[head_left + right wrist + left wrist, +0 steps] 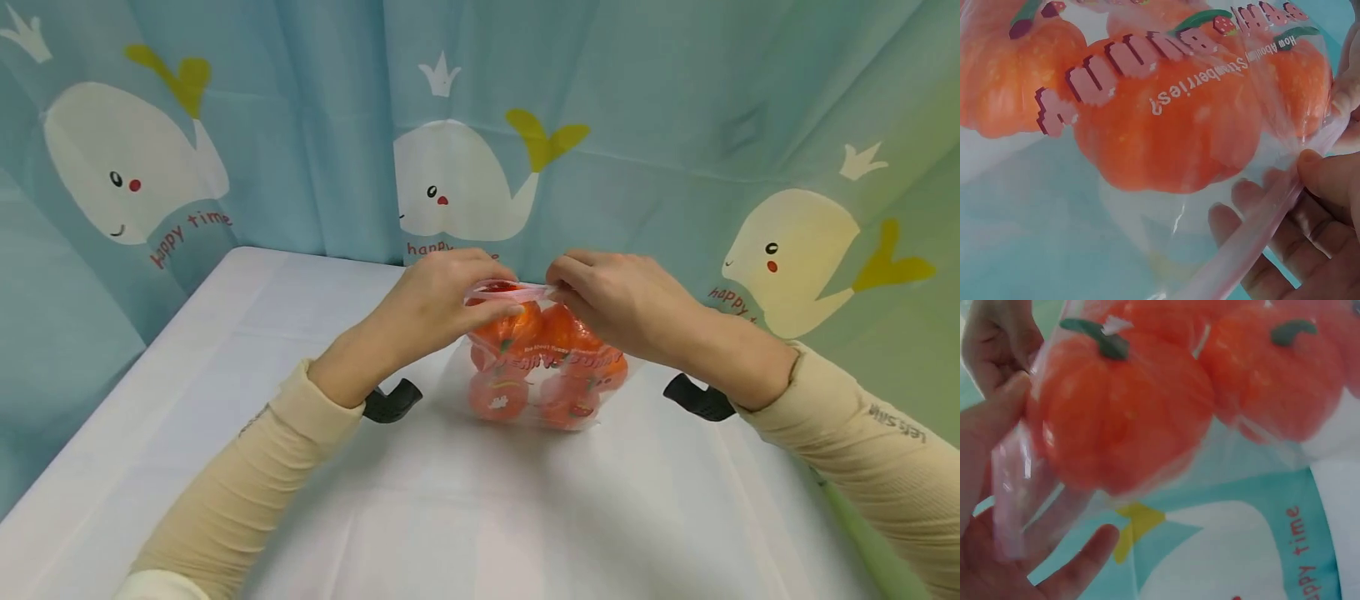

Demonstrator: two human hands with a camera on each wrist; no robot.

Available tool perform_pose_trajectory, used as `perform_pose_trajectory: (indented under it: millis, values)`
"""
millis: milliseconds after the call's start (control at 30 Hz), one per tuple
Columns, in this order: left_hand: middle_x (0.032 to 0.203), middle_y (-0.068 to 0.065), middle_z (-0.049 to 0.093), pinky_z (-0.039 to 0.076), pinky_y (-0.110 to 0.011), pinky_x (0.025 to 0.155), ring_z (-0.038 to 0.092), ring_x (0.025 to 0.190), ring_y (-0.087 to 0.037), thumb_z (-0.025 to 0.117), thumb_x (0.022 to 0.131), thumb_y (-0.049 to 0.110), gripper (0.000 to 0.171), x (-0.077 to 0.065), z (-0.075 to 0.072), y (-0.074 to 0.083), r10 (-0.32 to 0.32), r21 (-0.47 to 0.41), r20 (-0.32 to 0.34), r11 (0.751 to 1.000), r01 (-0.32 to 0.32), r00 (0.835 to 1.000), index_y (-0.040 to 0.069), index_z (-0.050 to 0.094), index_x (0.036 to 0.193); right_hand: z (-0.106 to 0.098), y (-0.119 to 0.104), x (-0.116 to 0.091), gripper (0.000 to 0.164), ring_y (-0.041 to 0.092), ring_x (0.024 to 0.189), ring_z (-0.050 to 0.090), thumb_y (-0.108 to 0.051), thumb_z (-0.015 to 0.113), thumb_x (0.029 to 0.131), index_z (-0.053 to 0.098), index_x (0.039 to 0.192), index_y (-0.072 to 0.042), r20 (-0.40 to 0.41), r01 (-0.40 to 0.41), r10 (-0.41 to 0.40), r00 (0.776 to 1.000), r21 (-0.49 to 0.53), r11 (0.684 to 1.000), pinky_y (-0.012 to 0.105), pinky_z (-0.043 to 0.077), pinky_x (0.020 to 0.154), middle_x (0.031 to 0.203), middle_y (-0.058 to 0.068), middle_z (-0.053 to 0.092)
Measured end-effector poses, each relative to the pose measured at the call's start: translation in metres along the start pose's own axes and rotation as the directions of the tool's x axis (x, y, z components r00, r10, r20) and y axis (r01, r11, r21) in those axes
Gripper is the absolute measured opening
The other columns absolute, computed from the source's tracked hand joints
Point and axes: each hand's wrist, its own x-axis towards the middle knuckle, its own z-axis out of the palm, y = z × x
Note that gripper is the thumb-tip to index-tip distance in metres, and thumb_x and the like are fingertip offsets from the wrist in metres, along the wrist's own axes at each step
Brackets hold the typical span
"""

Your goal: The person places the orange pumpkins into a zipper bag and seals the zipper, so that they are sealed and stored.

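Observation:
A clear plastic zip bag (534, 367) with pink printed lettering stands on the white table, filled with several orange toy pumpkins (498, 396) that have green stems. At its top left, my left hand (442, 292) holds the pink-edged rim between thumb and fingers. My right hand (622, 300) pinches the same rim on the right side. Between the hands the rim bows apart a little at the left. Up close in the left wrist view, a pumpkin (1122, 412) presses against the film. The right wrist view shows the thumb and fingers (1329, 178) on the pink strip (1254, 237).
Two black curved pieces (393, 400) lie on the table, one on each side of the bag, each partly hidden by a forearm. The white table (450, 517) ends at a blue curtain (322, 125) printed with whales behind it.

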Motion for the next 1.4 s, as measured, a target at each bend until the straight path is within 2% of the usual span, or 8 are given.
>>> perform_pose_trajectory:
  millis: [233, 400, 567, 667, 833, 933, 1100, 1400]
  values:
    - [0.086, 0.002, 0.074, 0.052, -0.024, 0.069, 0.065, 0.077, -0.011, 0.075, 0.086, 0.024, 0.015, 0.001, 0.003, 0.005, 0.065, 0.079, -0.092, 0.995, -0.058, 0.994, 0.012, 0.079, 0.095, 0.002, -0.002, -0.001, 0.009, 0.014, 0.062, 0.055, -0.003, 0.063, 0.093, 0.065, 0.095, -0.011, 0.004, -0.014, 0.013, 1.0, 0.021, 1.0, 0.03, 0.047, 0.053, 0.088, -0.002, 0.065]
    - [0.088, 0.0, 0.075, 0.058, -0.029, 0.077, 0.069, 0.087, -0.017, 0.073, 0.089, 0.022, 0.013, -0.002, 0.008, 0.006, 0.195, 0.279, -0.136, 0.948, -0.151, 0.971, 0.011, 0.078, 0.093, 0.003, -0.001, -0.003, 0.004, 0.012, 0.064, 0.054, -0.006, 0.066, 0.092, 0.066, 0.091, -0.01, 0.043, -0.037, 0.035, 0.998, 0.051, 0.998, 0.028, 0.048, 0.056, 0.085, -0.001, 0.063]
    - [0.084, -0.003, 0.072, 0.059, -0.03, 0.076, 0.067, 0.081, -0.018, 0.074, 0.089, 0.015, 0.008, -0.002, 0.01, 0.003, 0.262, 0.35, -0.173, 0.917, -0.189, 0.95, 0.007, 0.076, 0.09, 0.003, 0.002, -0.007, 0.006, 0.011, 0.067, 0.056, -0.006, 0.069, 0.09, 0.067, 0.087, -0.011, 0.052, -0.063, 0.06, 0.997, 0.066, 0.996, 0.027, 0.051, 0.059, 0.082, -0.002, 0.062]
    - [0.085, -0.004, 0.071, 0.059, -0.031, 0.075, 0.065, 0.08, -0.018, 0.073, 0.09, 0.016, 0.009, -0.001, 0.008, 0.002, 0.252, 0.356, -0.174, 0.917, -0.178, 0.952, 0.007, 0.075, 0.09, 0.002, 0.002, -0.007, 0.008, 0.01, 0.067, 0.057, -0.005, 0.069, 0.09, 0.069, 0.088, -0.012, 0.033, -0.074, 0.072, 0.997, 0.066, 0.995, 0.027, 0.052, 0.06, 0.083, -0.003, 0.064]
    - [0.096, -0.002, 0.072, 0.059, -0.032, 0.077, 0.066, 0.09, -0.018, 0.068, 0.094, 0.024, 0.016, 0.001, 0.005, 0.007, 0.134, 0.283, -0.096, 0.954, -0.102, 0.986, 0.01, 0.074, 0.1, 0.003, 0.003, -0.007, 0.007, 0.01, 0.067, 0.058, -0.005, 0.068, 0.09, 0.071, 0.089, -0.012, 0.031, -0.086, 0.085, 0.996, 0.068, 0.994, 0.028, 0.053, 0.06, 0.084, -0.003, 0.065]
    - [0.101, -0.001, 0.072, 0.058, -0.031, 0.077, 0.067, 0.095, -0.017, 0.067, 0.095, 0.028, 0.021, 0.004, 0.006, 0.012, 0.09, 0.27, -0.044, 0.96, -0.075, 0.995, 0.012, 0.074, 0.107, 0.003, 0.003, -0.006, 0.007, 0.01, 0.066, 0.058, -0.005, 0.069, 0.09, 0.071, 0.089, -0.012, 0.026, -0.081, 0.08, 0.996, 0.068, 0.994, 0.028, 0.052, 0.059, 0.083, -0.003, 0.064]
    - [0.098, 0.002, 0.07, 0.056, -0.028, 0.074, 0.065, 0.09, -0.015, 0.064, 0.097, 0.031, 0.023, 0.012, 0.013, 0.021, 0.119, 0.278, -0.01, 0.954, -0.112, 0.993, 0.014, 0.073, 0.109, 0.004, 0.001, -0.005, 0.006, 0.009, 0.064, 0.057, -0.008, 0.068, 0.091, 0.072, 0.089, -0.011, 0.019, -0.074, 0.072, 0.997, 0.085, 0.994, 0.027, 0.05, 0.058, 0.081, -0.002, 0.064]
    - [0.087, 0.004, 0.067, 0.053, -0.027, 0.062, 0.062, 0.076, -0.012, 0.066, 0.094, 0.031, 0.019, 0.018, 0.021, 0.025, 0.161, 0.293, -0.066, 0.946, -0.135, 0.985, 0.016, 0.074, 0.103, 0.002, 0.0, -0.006, 0.004, 0.009, 0.064, 0.059, -0.009, 0.069, 0.091, 0.073, 0.089, -0.009, 0.017, -0.072, 0.071, 0.997, 0.094, 0.993, 0.026, 0.05, 0.057, 0.081, -0.001, 0.065]
